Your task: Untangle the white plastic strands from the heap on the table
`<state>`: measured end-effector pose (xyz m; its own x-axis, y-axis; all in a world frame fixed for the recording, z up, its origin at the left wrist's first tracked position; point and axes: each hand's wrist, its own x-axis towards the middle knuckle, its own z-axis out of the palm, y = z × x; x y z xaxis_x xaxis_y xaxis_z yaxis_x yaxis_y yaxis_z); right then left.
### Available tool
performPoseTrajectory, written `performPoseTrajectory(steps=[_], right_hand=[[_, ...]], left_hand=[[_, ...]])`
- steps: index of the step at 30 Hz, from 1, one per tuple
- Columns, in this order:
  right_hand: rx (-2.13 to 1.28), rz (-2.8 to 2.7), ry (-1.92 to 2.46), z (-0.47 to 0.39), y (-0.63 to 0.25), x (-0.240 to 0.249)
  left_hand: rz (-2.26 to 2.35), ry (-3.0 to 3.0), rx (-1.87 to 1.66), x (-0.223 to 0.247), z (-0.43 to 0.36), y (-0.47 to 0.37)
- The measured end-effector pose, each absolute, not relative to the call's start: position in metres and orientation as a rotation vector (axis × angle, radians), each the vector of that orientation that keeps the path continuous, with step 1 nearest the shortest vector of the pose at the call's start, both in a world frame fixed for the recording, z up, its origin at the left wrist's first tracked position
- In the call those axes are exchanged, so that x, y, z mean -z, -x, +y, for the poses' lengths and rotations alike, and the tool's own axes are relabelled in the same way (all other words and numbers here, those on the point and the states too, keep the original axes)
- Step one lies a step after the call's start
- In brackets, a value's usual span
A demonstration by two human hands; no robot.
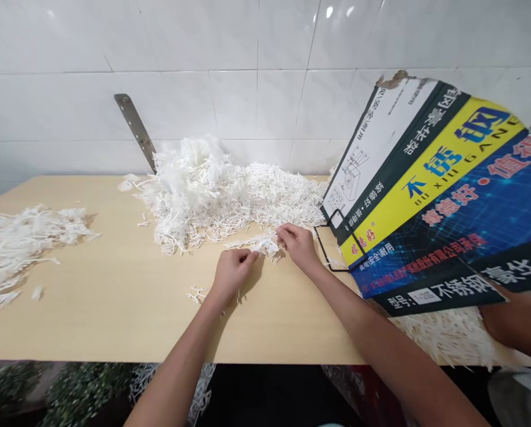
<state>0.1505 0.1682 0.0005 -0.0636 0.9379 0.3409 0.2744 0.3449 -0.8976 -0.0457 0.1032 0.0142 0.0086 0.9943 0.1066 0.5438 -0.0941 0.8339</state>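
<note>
Near the middle of the wooden table (149,314), my left hand (233,271) is closed, thumb against the curled fingers, at the left end of a small cluster of white branched pieces (265,244). My right hand (297,242) pinches at the right side of this cluster, fingertips together. What exactly lies between the fingers of either hand is too small to make out. Behind both hands spreads a big heap of white branched pieces (247,196), highest at its left. A few loose white pieces (197,294) lie left of my left wrist.
Another white pile (25,243) is at the table's left. A printed cardboard sheet (429,196) stands tilted at the right, by a black wire frame (331,270). Beyond it are another person's arm (518,323) and more white pieces (447,335). A metal bracket (136,130) is on the tiled wall.
</note>
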Motion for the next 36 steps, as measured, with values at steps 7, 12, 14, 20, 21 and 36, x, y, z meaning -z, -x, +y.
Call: performPoseTrajectory(steps=[7,12,14,20,21,36], right_hand=[[-0.829,-0.939,1.175,0.183,-0.159,0.002],[-0.713,-1.443,1.259,0.175,-0.153,-0.004],[-0.579,-1.544,1.3,0.173,-0.151,-0.006],[-0.551,-1.681,1.067,0.161,-0.151,-0.014],[-0.602,-1.755,1.023,0.158,-0.15,-0.015],[-1.014,-1.381,1.024,0.168,-0.149,-0.008]], left_hand=[[1.534,-1.745,-0.921,-0.016,0.099,0.049],[1.521,-1.718,-0.988,-0.013,0.097,0.052],[1.512,-1.734,-0.994,-0.013,0.097,0.051],[1.521,-1.697,-1.04,-0.013,0.099,0.049],[1.519,-1.698,-1.042,-0.013,0.099,0.049],[1.525,-1.738,-0.997,-0.016,0.096,0.047]])
